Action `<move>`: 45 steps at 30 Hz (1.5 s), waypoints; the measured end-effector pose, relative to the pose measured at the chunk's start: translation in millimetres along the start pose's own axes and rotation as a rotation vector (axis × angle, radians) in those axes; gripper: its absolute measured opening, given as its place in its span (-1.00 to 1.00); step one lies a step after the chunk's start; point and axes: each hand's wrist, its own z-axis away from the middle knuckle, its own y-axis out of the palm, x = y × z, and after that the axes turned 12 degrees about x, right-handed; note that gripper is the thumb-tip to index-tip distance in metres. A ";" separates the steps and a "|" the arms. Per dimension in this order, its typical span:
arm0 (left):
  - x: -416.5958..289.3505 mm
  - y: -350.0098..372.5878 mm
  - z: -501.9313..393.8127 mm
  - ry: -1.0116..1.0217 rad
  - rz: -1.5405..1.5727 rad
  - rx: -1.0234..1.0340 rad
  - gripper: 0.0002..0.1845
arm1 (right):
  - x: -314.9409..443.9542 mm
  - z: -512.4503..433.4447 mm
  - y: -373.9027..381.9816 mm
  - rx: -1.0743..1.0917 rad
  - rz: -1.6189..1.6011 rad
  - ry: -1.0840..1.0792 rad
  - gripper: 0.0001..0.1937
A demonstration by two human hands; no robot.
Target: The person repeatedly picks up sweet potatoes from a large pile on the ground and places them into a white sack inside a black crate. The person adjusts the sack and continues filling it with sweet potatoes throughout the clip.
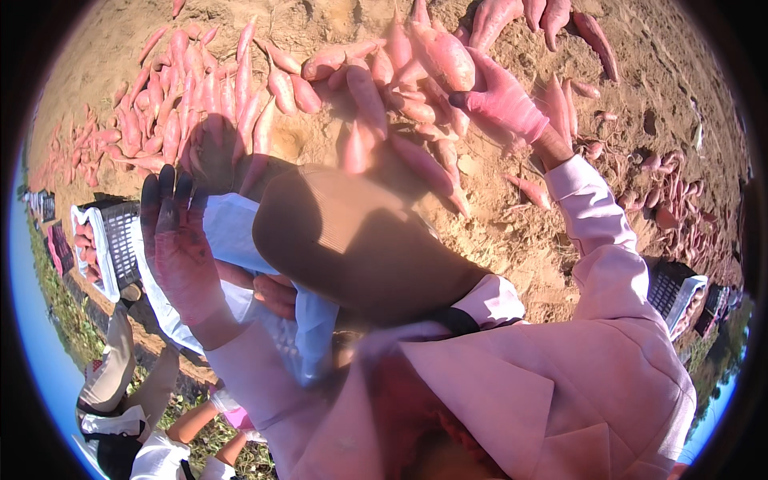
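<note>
My right hand (503, 99), in a pink glove with dark fingertips, grips a thick sweet potato (445, 59) at the heap's upper edge. More pink-skinned sweet potatoes (367, 99) lie loosely piled on the sandy soil just left of it. My left hand (180, 252), gloved alike and smudged dark, is raised with its fingers extended and nothing in it. Beneath and beside it is a crate lined with pale plastic sheeting (231, 225), with a few sweet potatoes (275, 294) inside. A brown ribbed-cloth shape (354, 240) before me hides part of the crate and ground.
A dark plastic crate (123, 240) of sweet potatoes stands at left. Another lined crate (669, 294) is at right. Small roots (678, 210) are heaped on the right; a long row (162, 108) spreads leftward. A co-worker (150, 432) bends at the lower left, near green plants.
</note>
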 end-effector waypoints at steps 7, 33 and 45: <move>25.2 24.6 -67.4 -0.304 0.354 -0.041 -0.44 | 171.5 -121.6 126.9 0.214 0.213 -0.544 -0.32; 152.0 -239.4 147.7 -0.951 -0.659 -0.805 -0.09 | 80.9 -344.9 334.6 0.588 0.970 -0.410 -0.63; 176.8 -226.1 140.9 -1.024 -0.732 -0.736 -0.20 | 115.9 -489.5 518.1 0.446 1.420 -0.656 -0.32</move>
